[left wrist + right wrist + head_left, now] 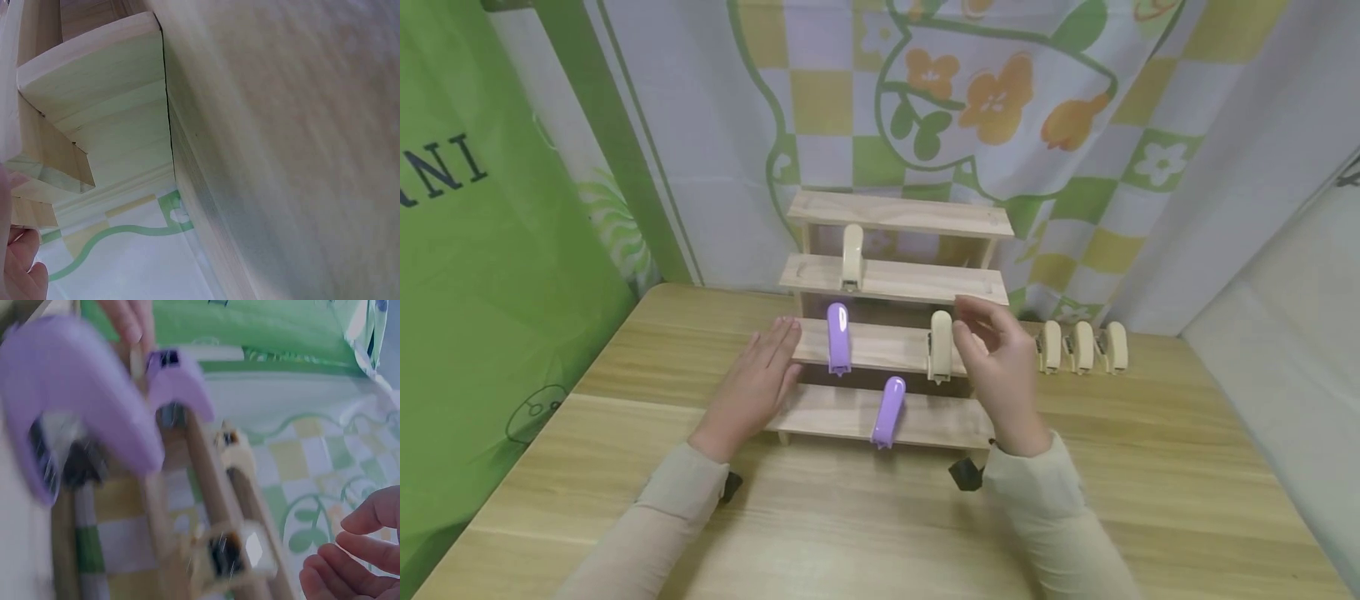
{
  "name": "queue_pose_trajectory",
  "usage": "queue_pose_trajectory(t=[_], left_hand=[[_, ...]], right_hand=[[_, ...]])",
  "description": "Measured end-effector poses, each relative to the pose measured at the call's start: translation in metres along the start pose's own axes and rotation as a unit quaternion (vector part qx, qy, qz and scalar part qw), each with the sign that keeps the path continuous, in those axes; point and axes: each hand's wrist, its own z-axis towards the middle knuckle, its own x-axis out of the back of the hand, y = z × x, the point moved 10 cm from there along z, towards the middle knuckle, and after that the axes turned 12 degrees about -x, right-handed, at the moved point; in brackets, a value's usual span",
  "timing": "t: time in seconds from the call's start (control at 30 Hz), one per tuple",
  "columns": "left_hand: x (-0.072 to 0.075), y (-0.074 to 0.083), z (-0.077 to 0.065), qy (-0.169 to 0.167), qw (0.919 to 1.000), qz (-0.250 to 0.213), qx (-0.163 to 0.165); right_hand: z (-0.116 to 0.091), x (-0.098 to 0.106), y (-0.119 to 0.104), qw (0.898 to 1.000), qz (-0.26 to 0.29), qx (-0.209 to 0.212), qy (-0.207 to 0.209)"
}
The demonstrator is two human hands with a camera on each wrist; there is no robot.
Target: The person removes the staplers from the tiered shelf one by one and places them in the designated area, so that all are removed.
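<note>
A four-tier wooden display rack (910,214) stands on the table. On its second shelf from the bottom are a purple stapler (838,337) at left and a cream stapler (940,346) at right. Another purple stapler (890,412) lies slanted on the lowest shelf, and one more cream stapler (852,260) sits a tier higher. My left hand (751,387) lies with extended fingers against the rack's left end. Just right of the nearer cream stapler is my right hand (1003,371), fingers loosely bent and holding nothing; the right wrist view shows a gap between them.
Three cream staplers, one of them a stapler (1116,347) at the far right, stand in a row on the wooden table (1172,467). Behind the rack hangs a patterned curtain (820,104). Green cloth (497,275) covers the left side. A black object (966,474) shows by the right cuff.
</note>
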Motion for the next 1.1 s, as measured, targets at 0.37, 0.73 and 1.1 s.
queue_pose_trajectory(t=[0.37,0.73,1.1], left_hand=[[0.003,0.000,0.001,-0.001,1.0000,-0.002,0.002],[-0.001,-0.001,0.000,-0.010,0.9999,-0.007,0.007],[-0.001,-0.001,0.000,-0.014,0.9998,-0.009,0.011]], right_hand=[[0.014,-0.055,-0.024,0.994,0.021,-0.026,-0.101],[0.039,-0.093,-0.011,0.983,0.019,-0.103,-0.153],[0.056,-0.118,-0.008,0.979,-0.037,-0.151,-0.129]])
